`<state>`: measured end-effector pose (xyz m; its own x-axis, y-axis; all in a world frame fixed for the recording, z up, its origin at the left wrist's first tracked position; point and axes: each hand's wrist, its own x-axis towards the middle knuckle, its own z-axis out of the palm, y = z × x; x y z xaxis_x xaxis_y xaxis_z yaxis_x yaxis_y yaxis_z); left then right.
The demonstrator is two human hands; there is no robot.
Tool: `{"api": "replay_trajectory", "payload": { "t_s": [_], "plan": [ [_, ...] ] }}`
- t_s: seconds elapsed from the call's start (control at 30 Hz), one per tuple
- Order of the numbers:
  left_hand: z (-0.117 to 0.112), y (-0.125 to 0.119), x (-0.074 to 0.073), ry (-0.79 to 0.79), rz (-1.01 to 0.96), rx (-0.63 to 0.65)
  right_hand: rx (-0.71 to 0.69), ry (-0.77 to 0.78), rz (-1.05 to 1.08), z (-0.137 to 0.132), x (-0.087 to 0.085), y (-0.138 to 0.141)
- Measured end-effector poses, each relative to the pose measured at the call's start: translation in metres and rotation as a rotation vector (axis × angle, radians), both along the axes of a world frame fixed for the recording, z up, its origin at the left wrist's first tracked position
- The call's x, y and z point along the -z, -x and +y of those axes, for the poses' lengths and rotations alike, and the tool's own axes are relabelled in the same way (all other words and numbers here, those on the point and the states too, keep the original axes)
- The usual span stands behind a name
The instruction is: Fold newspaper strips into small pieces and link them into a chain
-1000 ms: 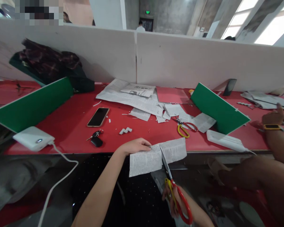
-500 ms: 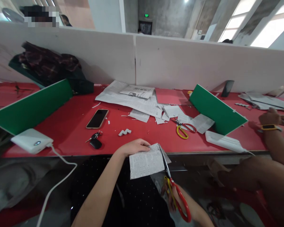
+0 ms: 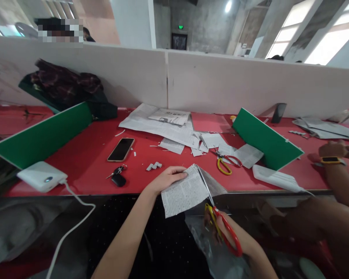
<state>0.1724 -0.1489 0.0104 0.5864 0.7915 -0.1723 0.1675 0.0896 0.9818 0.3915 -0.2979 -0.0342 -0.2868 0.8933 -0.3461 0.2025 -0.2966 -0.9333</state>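
A folded sheet of printed newspaper (image 3: 184, 192) is pinched at its upper left edge by my left hand (image 3: 172, 176), just over the table's front edge. My right hand (image 3: 216, 228) grips scissors (image 3: 231, 232) with one red and one yellow handle. Their blades run up along the right side of the paper, where a flap stands away to the right. The paper hides part of the blades. Beyond my left hand lie several small folded white paper pieces (image 3: 154, 166). A second pair of scissors (image 3: 224, 166) rests on paper scraps (image 3: 211, 140).
On the red table (image 3: 84, 155) lie a phone (image 3: 121, 149), keys (image 3: 118, 177), a white power bank (image 3: 43, 176) and large newspaper sheets (image 3: 159, 126). Green dividers (image 3: 46, 133) stand at both sides. At right is a co-worker's hand with a yellow-cased watch (image 3: 330, 159).
The paper has tilted and its right flap has swung wider open. Both hands have risen slightly, and the scissors have shifted to the right and up. The camera view has tipped up slightly.
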Motion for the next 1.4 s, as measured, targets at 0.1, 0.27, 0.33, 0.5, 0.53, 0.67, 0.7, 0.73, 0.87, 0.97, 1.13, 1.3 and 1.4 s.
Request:
{"api": "replay_trajectory", "payload": {
  "t_s": [0.1, 0.27, 0.33, 0.5, 0.53, 0.67, 0.7, 0.73, 0.87, 0.97, 1.13, 1.3, 1.4],
  "plan": [
    [0.002, 0.002, -0.003, -0.007, -0.011, -0.061, -0.053, -0.017, -0.014, 0.014, -0.009, 0.0],
    [0.01, 0.008, -0.014, -0.041, 0.013, -0.108, -0.102, -0.064, -0.015, 0.035, -0.015, 0.003],
    [0.017, 0.009, -0.019, -0.059, -0.013, -0.111, -0.118, -0.088, 0.022, 0.046, -0.016, 0.004],
    [0.031, 0.01, -0.027, -0.141, -0.08, -0.147, -0.147, -0.093, 0.042, 0.074, -0.026, 0.006],
    [0.031, 0.011, -0.028, -0.153, -0.078, -0.158, -0.155, -0.099, 0.036, 0.077, -0.027, 0.006],
    [0.026, 0.019, -0.03, -0.191, -0.009, -0.149, -0.166, -0.115, -0.002, 0.079, -0.028, 0.008],
    [0.024, 0.021, -0.03, -0.187, 0.006, -0.118, -0.166, -0.112, -0.013, 0.077, -0.027, 0.008],
    [0.022, 0.024, -0.031, -0.174, 0.017, -0.086, -0.167, -0.108, -0.027, 0.076, -0.027, 0.009],
    [0.018, 0.033, -0.033, -0.11, 0.061, -0.044, -0.187, -0.094, -0.074, 0.069, -0.027, 0.01],
    [0.019, 0.038, -0.033, -0.129, 0.107, -0.032, -0.191, -0.105, -0.073, 0.065, -0.026, 0.009],
    [0.02, 0.039, -0.032, -0.151, 0.148, 0.001, -0.186, -0.096, -0.047, 0.061, -0.017, 0.002],
    [0.018, 0.037, -0.028, -0.134, 0.178, -0.04, -0.192, -0.085, -0.003, 0.06, -0.013, -0.001],
    [0.018, 0.035, -0.026, -0.125, 0.152, -0.036, -0.203, -0.081, 0.031, 0.06, -0.012, 0.0]
  ]
}}
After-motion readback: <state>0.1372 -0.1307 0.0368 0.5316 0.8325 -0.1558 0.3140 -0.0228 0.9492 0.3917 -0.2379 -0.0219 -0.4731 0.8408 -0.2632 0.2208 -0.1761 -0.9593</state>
